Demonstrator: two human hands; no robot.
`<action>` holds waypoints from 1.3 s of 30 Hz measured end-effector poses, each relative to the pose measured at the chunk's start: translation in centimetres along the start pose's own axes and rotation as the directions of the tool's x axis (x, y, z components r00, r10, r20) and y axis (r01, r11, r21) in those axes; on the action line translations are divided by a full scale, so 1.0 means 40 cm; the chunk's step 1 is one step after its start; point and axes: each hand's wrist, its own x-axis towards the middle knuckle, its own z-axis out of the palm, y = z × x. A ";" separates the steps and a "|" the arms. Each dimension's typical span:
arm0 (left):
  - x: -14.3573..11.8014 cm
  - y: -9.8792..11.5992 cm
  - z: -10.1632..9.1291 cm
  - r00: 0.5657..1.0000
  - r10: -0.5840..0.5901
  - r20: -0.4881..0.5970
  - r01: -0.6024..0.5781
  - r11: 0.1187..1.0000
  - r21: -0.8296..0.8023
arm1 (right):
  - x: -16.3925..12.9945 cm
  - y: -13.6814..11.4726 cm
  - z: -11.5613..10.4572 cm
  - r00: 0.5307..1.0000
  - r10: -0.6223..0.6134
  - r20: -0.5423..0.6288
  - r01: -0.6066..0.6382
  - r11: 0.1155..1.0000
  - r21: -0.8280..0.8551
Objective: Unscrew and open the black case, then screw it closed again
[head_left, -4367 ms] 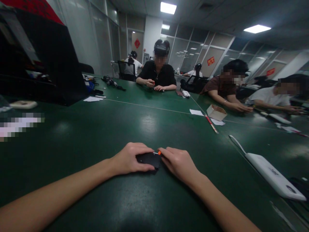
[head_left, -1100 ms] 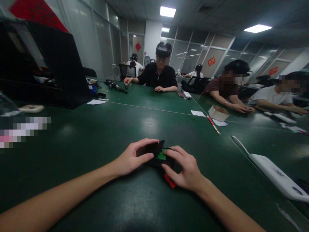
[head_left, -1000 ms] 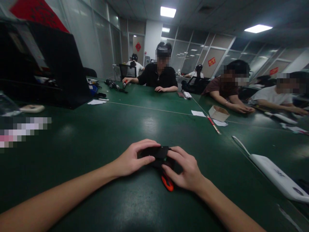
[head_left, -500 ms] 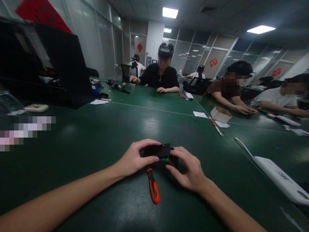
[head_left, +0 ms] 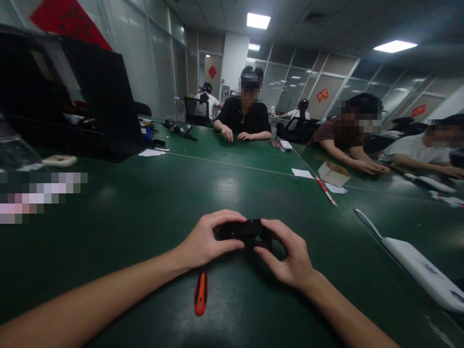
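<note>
A small black electronics case [head_left: 250, 233] lies between my hands, low over the green table, with a bit of green circuit board [head_left: 258, 238] showing at its right part. My left hand [head_left: 208, 239] grips its left side, thumb in front and fingers over the back; a flat black cover on top is partly under those fingers. Around the right end, my right hand [head_left: 288, 251] holds the case between thumb and fingers. Whether the cover sits flush I cannot tell. Just below my left hand is an orange-and-black tool handle [head_left: 201, 292], perhaps a screwdriver's; its upper end is hidden by the hand.
A white device with a strap [head_left: 422, 268] lies at right. Farther off are an open box [head_left: 333, 174], a red-and-white stick [head_left: 326, 192] and paper slips [head_left: 302, 173]. A large black panel [head_left: 105, 106] stands at left. Co-workers [head_left: 248, 113] sit across the green table [head_left: 145, 193].
The black cover has tilted down closer to the case, and less circuit board shows. The orange-handled tool has shifted left. Across the table, a co-worker's raised hand has come down.
</note>
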 end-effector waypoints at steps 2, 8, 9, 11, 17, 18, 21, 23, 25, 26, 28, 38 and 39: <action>-0.002 0.001 0.003 1.000 0.016 -0.022 -0.016 1.000 -0.015 | 0.006 -0.005 -0.002 1.000 -0.009 -0.008 0.009 1.000 0.009; 0.001 -0.003 0.010 0.987 -0.145 -0.066 0.124 0.961 -0.248 | 0.002 -0.001 -0.002 0.991 0.084 -0.107 -0.081 0.996 0.029; 0.002 -0.004 0.011 0.984 -0.168 -0.061 0.145 0.949 -0.280 | 0.000 0.001 -0.001 0.990 0.086 -0.113 -0.084 0.996 0.026; 0.003 -0.006 0.014 0.978 -0.201 -0.048 0.173 0.924 -0.342 | -0.003 0.004 0.001 0.989 0.092 -0.117 -0.090 0.996 0.028; 0.008 -0.011 0.013 0.972 -0.231 -0.038 0.197 0.897 -0.396 | -0.002 0.005 0.010 0.977 0.200 -0.081 -0.195 0.979 0.063; 0.009 -0.012 0.013 0.968 -0.246 -0.044 0.208 0.892 -0.401 | -0.001 0.005 0.012 0.977 0.203 -0.071 -0.199 0.978 0.062; 0.010 -0.013 0.017 0.956 -0.283 -0.073 0.231 0.885 -0.405 | -0.001 0.006 0.016 0.979 0.201 -0.047 -0.197 0.978 0.071; 0.010 -0.013 0.019 0.953 -0.293 -0.084 0.237 0.885 -0.400 | -0.002 0.007 0.019 0.977 0.212 -0.037 -0.208 0.975 0.082; 0.009 -0.014 0.020 0.953 -0.293 -0.083 0.238 0.886 -0.398 | -0.003 0.008 0.020 0.973 0.231 -0.030 -0.227 0.969 0.097; 0.009 -0.015 0.019 0.952 -0.292 -0.087 0.236 0.887 -0.398 | -0.003 0.008 0.021 0.970 0.242 -0.027 -0.238 0.966 0.105; 0.009 -0.018 0.017 0.950 -0.294 -0.101 0.234 0.891 -0.390 | -0.002 0.010 0.023 0.963 0.270 -0.013 -0.266 0.956 0.123; 0.018 -0.014 0.001 0.952 -0.302 -0.056 0.282 0.931 -0.233 | -0.002 0.015 0.033 0.921 0.380 0.082 -0.389 0.900 0.196; 0.018 -0.015 -0.002 0.954 -0.295 -0.046 0.281 0.939 -0.200 | -0.002 0.014 0.034 0.917 0.390 0.085 -0.400 0.894 0.202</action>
